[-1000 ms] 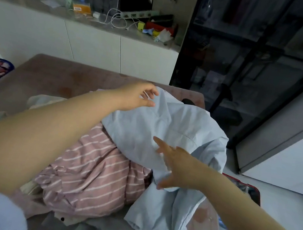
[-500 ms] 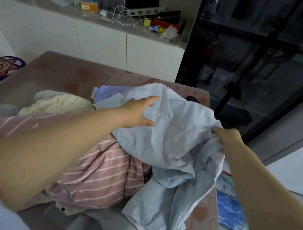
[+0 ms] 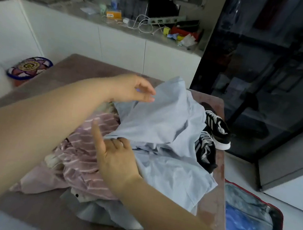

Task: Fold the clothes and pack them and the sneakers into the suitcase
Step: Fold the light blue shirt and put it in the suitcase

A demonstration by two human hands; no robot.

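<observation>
A light blue shirt (image 3: 164, 128) lies crumpled on top of a clothes pile on the brown table (image 3: 72, 70). My left hand (image 3: 131, 89) pinches the shirt's upper edge and holds it raised. Lower down, my right hand (image 3: 116, 158) grips a fold at the shirt's left edge, thumb pointing up. Under the shirt lies a pink striped garment (image 3: 84, 156), with a cream piece (image 3: 53, 160) and a grey piece (image 3: 89, 208) beneath. Two black and white sneakers (image 3: 215, 128) sit at the table's right edge. The open suitcase (image 3: 247, 228), blue inside with a red rim, lies on the floor to the right.
A dark glass cabinet (image 3: 266, 71) stands behind the table on the right. The white counter (image 3: 118, 40) at the back carries cables, a bottle and small clutter. A round patterned cushion (image 3: 28, 67) sits at the far left.
My right hand left the shirt's right side and now grips its left lower fold. The shirt has been pulled leftward, which uncovers the sneakers. My left hand has closed on the upper edge.
</observation>
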